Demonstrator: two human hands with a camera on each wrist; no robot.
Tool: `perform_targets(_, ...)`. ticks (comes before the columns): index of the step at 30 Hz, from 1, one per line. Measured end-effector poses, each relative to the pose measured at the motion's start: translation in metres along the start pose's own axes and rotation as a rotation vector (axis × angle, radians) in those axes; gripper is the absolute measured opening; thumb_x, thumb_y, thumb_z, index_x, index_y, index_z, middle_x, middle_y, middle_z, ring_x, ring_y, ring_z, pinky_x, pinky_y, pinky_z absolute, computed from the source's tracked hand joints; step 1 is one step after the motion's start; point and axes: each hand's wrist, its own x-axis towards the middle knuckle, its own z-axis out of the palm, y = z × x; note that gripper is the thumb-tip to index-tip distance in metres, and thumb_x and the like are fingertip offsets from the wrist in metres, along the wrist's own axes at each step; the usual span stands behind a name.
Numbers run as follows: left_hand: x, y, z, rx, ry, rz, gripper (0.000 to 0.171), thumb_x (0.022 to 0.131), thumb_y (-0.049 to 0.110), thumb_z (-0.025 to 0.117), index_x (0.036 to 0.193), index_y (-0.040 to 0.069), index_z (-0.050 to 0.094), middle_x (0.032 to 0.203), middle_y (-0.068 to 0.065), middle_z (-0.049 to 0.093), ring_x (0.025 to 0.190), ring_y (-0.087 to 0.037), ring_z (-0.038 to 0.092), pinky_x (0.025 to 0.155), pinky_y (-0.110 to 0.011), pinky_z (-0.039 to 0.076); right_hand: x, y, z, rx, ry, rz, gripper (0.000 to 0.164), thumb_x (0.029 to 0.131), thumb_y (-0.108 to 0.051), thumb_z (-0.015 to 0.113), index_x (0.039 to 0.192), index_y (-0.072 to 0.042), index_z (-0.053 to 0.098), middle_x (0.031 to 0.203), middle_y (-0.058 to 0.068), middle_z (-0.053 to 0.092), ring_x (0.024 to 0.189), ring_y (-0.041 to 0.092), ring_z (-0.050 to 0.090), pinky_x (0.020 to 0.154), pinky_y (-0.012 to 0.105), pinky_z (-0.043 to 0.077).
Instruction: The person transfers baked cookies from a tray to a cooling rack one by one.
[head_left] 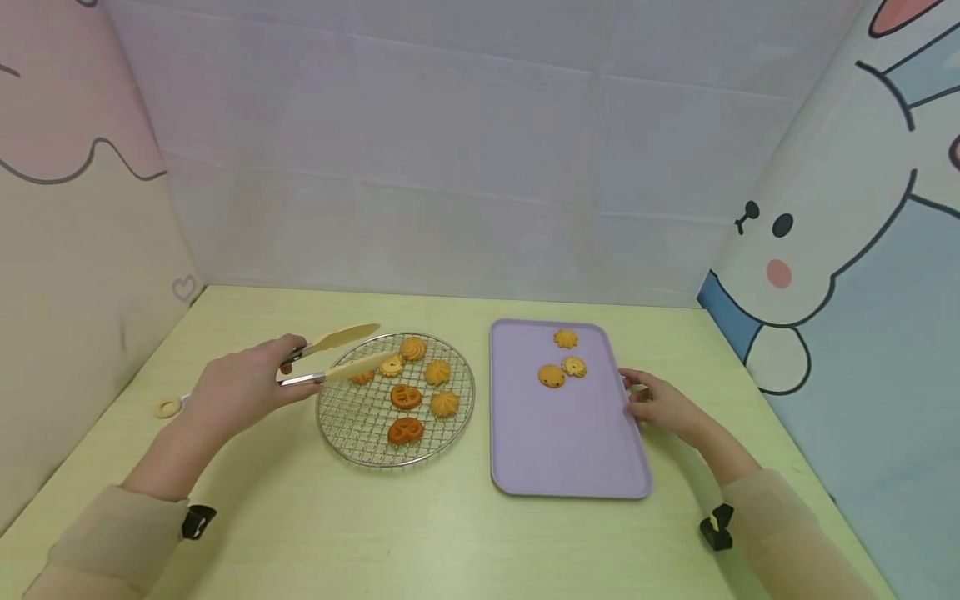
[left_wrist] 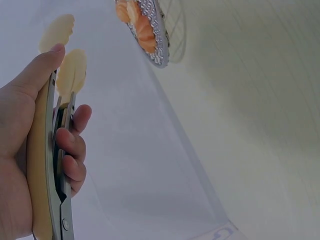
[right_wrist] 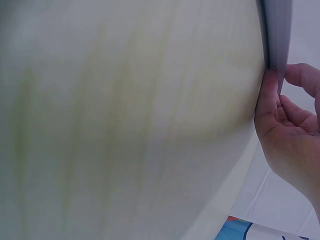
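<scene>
My left hand (head_left: 243, 383) grips a pair of tongs (head_left: 348, 337) with cream tips, thumb on one arm and fingers curled round the other in the left wrist view. The tips stand apart over the left side of a round wire rack (head_left: 352, 429). On the rack lie several cookies, among them a pretzel-shaped one (head_left: 406, 430) and a ridged swirl one (head_left: 438, 372). Nothing shows between the tips. My right hand (head_left: 667, 408) pinches the right edge of a lilac tray (head_left: 562, 442). A flower-shaped cookie (head_left: 566, 338), a round cookie (head_left: 551, 376) and a scalloped cookie (head_left: 574, 367) lie on it.
The rack and tray stand side by side on a pale wooden table (head_left: 442, 533). A ring-shaped cream piece (head_left: 168, 407) shows behind the left wrist. A white sheet (head_left: 480, 167) rises at the back, with cartoon-printed panels on both sides.
</scene>
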Motion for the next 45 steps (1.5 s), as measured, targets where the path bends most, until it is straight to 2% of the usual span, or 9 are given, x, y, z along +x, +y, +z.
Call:
perform_targets(8, 0.005, 0.024, -0.006, -0.025, 0.009, -0.008, 0.055, 0.078, 0.053, 0.070, 0.114, 0.015, 0.054, 0.088, 0.000, 0.062, 0.060, -0.012, 0.050, 0.045, -0.029, 0.036, 0.002, 0.003, -0.001, 0.000, 0.004, -0.006, 0.064, 0.089, -0.007, 0.057, 0.145, 0.003, 0.027, 0.130, 0.022, 0.040, 0.104, 0.028, 0.048, 0.076, 0.023, 0.048)
perform_targets(16, 0.016, 0.045, -0.004, -0.043, 0.020, 0.015, 0.056, 0.076, 0.060, 0.068, 0.109, 0.017, 0.055, 0.088, 0.000, 0.062, 0.059, -0.012, 0.049, 0.046, -0.027, 0.036, 0.002, 0.003, 0.000, 0.007, 0.002, -0.011, 0.064, 0.089, -0.008, 0.058, 0.144, 0.004, 0.027, 0.130, 0.024, 0.040, 0.105, 0.028, 0.048, 0.076, 0.023, 0.048)
perform_targets(24, 0.031, 0.068, 0.001, -0.041, 0.031, 0.061, 0.060, 0.077, 0.053, 0.071, 0.119, 0.014, 0.055, 0.089, 0.001, 0.064, 0.063, -0.012, 0.055, 0.047, -0.027, 0.040, 0.001, 0.001, 0.001, 0.033, 0.003, -0.030, 0.065, 0.089, -0.007, 0.059, 0.144, 0.006, 0.026, 0.130, 0.024, 0.040, 0.105, 0.028, 0.048, 0.074, 0.022, 0.049)
perform_targets(31, 0.046, 0.092, 0.004, -0.067, 0.015, 0.105, 0.060, 0.078, 0.052, 0.071, 0.122, 0.015, 0.054, 0.093, 0.001, 0.065, 0.070, -0.013, 0.058, 0.052, -0.029, 0.043, 0.000, -0.001, 0.001, 0.025, 0.001, -0.024, 0.065, 0.089, -0.006, 0.058, 0.145, 0.005, 0.026, 0.130, 0.025, 0.040, 0.105, 0.028, 0.048, 0.075, 0.023, 0.049)
perform_targets(36, 0.058, 0.108, 0.007, -0.043, 0.009, 0.144, 0.061, 0.078, 0.055, 0.069, 0.123, 0.016, 0.054, 0.096, 0.004, 0.065, 0.074, -0.013, 0.060, 0.051, -0.027, 0.043, -0.001, -0.003, 0.001, 0.032, -0.004, -0.016, 0.065, 0.089, -0.006, 0.057, 0.145, 0.005, 0.025, 0.131, 0.025, 0.039, 0.105, 0.028, 0.047, 0.075, 0.023, 0.049)
perform_targets(40, 0.067, 0.120, 0.012, -0.026, -0.014, 0.169, 0.065, 0.078, 0.058, 0.067, 0.125, 0.017, 0.053, 0.098, 0.004, 0.065, 0.073, -0.011, 0.059, 0.052, -0.026, 0.043, -0.001, -0.003, 0.001, 0.034, -0.004, -0.014, 0.065, 0.089, -0.006, 0.058, 0.145, 0.005, 0.025, 0.131, 0.024, 0.039, 0.105, 0.028, 0.047, 0.075, 0.023, 0.049)
perform_targets(45, 0.079, 0.134, 0.018, -0.022, -0.052, 0.224, 0.063, 0.079, 0.057, 0.067, 0.125, 0.016, 0.053, 0.091, 0.003, 0.063, 0.069, -0.009, 0.055, 0.051, -0.025, 0.041, 0.000, -0.002, 0.001, 0.032, -0.004, -0.014, 0.065, 0.089, -0.006, 0.058, 0.145, 0.005, 0.026, 0.131, 0.024, 0.039, 0.105, 0.028, 0.047, 0.075, 0.023, 0.048)
